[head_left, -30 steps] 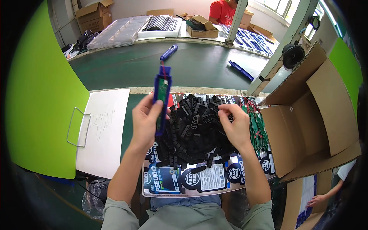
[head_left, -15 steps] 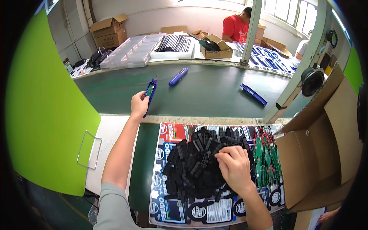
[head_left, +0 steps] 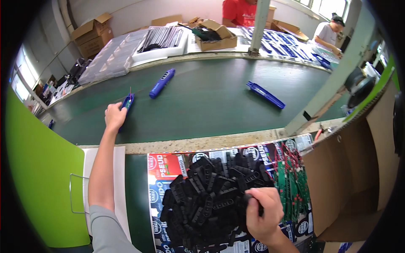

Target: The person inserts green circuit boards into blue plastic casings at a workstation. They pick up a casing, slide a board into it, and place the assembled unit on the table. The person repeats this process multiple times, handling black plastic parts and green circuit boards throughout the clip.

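Note:
Over the green conveyor belt, my left hand (head_left: 114,116) is closed around a blue plastic casing half (head_left: 129,99), with a green circuit board and a thin red wire showing at its upper end. My right hand (head_left: 265,211) is at the right side of a heap of black plastic pieces (head_left: 206,194). Its thumb and fingers pinch a black plastic piece (head_left: 248,198), which is hard to tell apart from the heap behind it. Beside that hand lies a bunch of green circuit boards (head_left: 292,185) with red wires.
Two blue casings, one left (head_left: 162,83) and one right (head_left: 265,95), lie on the belt (head_left: 202,92). An open cardboard box (head_left: 350,181) stands at right, near a metal post (head_left: 325,80). A green panel (head_left: 46,181) is at left. Two people sit beyond the belt.
The view has shifted, and the belt's blue casings appear farther left. My left hand has lowered the blue casing toward the belt. My right hand appears lower, still pinched beside the heap.

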